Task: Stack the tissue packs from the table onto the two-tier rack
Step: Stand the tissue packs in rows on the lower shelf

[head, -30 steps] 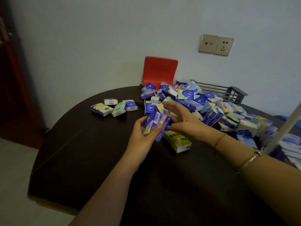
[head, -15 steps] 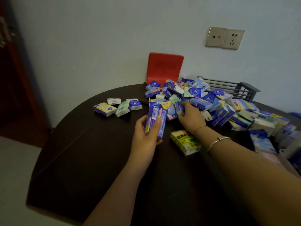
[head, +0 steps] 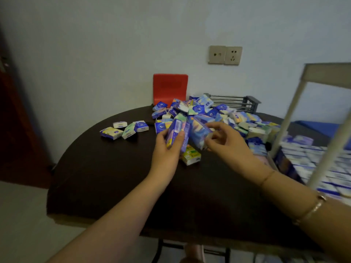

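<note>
My left hand (head: 168, 149) grips a small upright stack of blue tissue packs (head: 177, 134) above the dark table (head: 114, 177). Right beside it, my right hand (head: 226, 141) pinches one more blue tissue pack (head: 199, 131), held against that stack. A big loose pile of tissue packs (head: 218, 114) lies just behind both hands. The white two-tier rack (head: 290, 111) stands at the right edge, its lower tier filled with rows of packs (head: 322, 164).
Several stray packs (head: 123, 130) lie at the table's left. A yellow-green pack (head: 190, 155) sits under my hands. A red chair back (head: 170, 89) and a grey metal rack (head: 235, 104) stand by the wall, below a wall socket (head: 225, 55).
My right hand left the pile with one pack and brought it next to the stack in my left hand. The view swung right, so the white rack shows.
</note>
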